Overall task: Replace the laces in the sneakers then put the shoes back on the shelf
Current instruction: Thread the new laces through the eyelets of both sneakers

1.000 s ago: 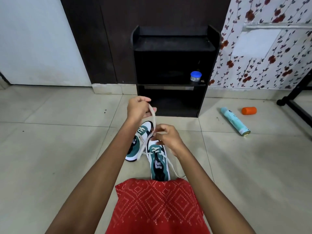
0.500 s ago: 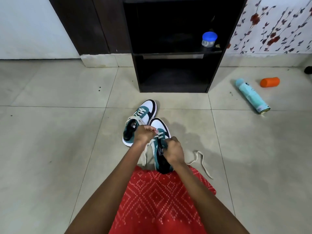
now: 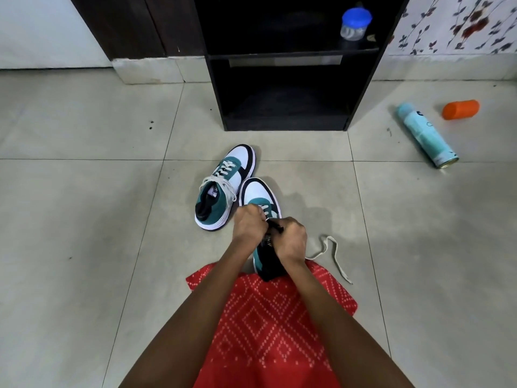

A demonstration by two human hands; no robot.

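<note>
shelf: black, top centre of frame.
near sneaker: frame centre, beneath both hands.
laced sneaker: just upper left of it.
right hand: fingers curled, gripping near sneaker's tongue.
left hand: fingers pinching lace at eyelets.
loose end: trails right of right hand.

Pale tiled floor meets floral wallpaper and dark wood panel.

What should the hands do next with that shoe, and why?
Probably draw the lace snug through the near sneaker: the left hand pinches it at the eyelets, the right hand holds the sneaker, and a long loose end lies on the floor.
</note>
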